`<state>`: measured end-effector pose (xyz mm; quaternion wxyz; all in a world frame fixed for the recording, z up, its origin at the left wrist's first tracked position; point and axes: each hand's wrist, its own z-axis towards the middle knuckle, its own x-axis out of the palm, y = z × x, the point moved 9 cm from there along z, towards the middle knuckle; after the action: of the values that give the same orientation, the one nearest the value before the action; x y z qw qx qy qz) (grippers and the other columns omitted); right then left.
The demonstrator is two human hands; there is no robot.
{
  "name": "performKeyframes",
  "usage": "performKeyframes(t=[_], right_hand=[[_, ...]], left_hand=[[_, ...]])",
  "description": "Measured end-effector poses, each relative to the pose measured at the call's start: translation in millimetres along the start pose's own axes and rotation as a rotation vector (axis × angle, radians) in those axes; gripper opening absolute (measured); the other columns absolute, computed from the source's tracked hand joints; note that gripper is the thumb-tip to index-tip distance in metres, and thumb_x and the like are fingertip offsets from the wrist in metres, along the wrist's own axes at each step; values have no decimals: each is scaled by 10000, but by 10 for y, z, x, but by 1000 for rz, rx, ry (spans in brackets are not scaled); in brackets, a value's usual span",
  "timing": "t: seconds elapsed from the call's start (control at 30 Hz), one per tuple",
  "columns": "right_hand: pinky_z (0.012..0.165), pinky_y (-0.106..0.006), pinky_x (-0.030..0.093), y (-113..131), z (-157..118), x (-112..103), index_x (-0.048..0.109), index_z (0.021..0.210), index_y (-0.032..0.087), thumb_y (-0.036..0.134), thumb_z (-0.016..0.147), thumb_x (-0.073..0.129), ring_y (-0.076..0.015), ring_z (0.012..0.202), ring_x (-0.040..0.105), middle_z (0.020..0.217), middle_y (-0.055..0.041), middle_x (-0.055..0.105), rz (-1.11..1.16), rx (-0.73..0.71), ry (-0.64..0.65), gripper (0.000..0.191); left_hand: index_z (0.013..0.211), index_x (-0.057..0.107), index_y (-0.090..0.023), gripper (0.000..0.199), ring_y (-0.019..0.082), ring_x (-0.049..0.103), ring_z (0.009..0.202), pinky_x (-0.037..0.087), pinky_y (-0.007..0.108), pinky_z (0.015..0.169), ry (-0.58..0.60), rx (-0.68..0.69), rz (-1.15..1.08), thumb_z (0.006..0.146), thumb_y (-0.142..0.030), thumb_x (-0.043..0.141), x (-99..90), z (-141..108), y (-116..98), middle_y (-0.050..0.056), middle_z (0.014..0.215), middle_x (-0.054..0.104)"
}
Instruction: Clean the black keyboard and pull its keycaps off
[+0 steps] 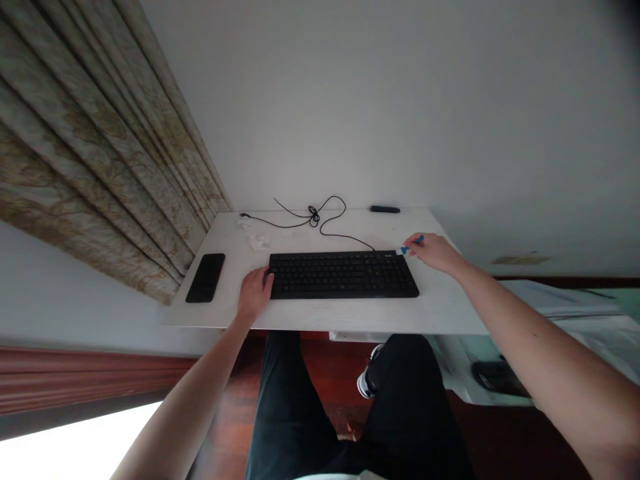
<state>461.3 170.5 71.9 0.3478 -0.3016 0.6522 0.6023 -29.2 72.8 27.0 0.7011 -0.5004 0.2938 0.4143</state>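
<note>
A black wired keyboard (343, 275) lies on a white desk (320, 315). My left hand (254, 293) rests with its fingertips on the keyboard's left end, not gripping it. My right hand (434, 253) is just beyond the keyboard's far right corner, pinching a small blue-and-white tool (411, 246). The tool's white tip points left, close to that corner, though I cannot tell whether it touches. The keyboard's thin black cable (314, 215) runs from its far edge and lies looped and knotted on the desk.
A black smartphone (205, 277) lies at the desk's left edge, and crumpled white tissue (257, 239) sits behind the keyboard. A black stick-shaped object (385, 209) lies against the wall. A patterned curtain (100, 147) hangs at left. My black-trousered legs are below the desk's front edge.
</note>
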Motion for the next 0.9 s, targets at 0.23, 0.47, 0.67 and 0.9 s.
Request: performKeyframes(t=[0.23, 0.47, 0.67, 0.9], right_hand=[[645, -264, 565, 243, -110, 312, 665, 907, 162, 176, 928, 583, -179, 760, 719, 852, -101, 749, 456, 92, 44, 86], [650, -255, 527, 272, -86, 427, 690, 886, 158, 118, 922, 541, -166, 705, 707, 810, -74, 749, 234, 82, 87, 159], [702, -296, 517, 67, -63, 55, 717, 830, 171, 165, 893, 589, -200, 686, 700, 710, -62, 730, -54, 47, 13, 143], [707, -301, 556, 174, -108, -80, 694, 825, 159, 142, 887, 611, -189, 685, 701, 698, -70, 724, 136, 83, -77, 104]], left_hand=[[1244, 631, -200, 425, 280, 639, 1145, 469, 490, 1089, -4, 0, 2, 1030, -451, 363, -13, 8, -12, 119, 1194, 706], [1253, 629, -199, 423, 284, 636, 1161, 469, 495, 1090, 6, -14, -6, 1029, -447, 368, -13, 0, 1, 123, 1213, 701], [1260, 625, -192, 429, 287, 636, 1153, 466, 497, 1092, -1, -12, 2, 1026, -453, 376, -10, -5, -3, 126, 1205, 703], [1257, 622, -167, 448, 279, 640, 1145, 481, 483, 1071, 18, -3, 63, 1038, -446, 348, 7, 3, -36, 133, 1199, 705]])
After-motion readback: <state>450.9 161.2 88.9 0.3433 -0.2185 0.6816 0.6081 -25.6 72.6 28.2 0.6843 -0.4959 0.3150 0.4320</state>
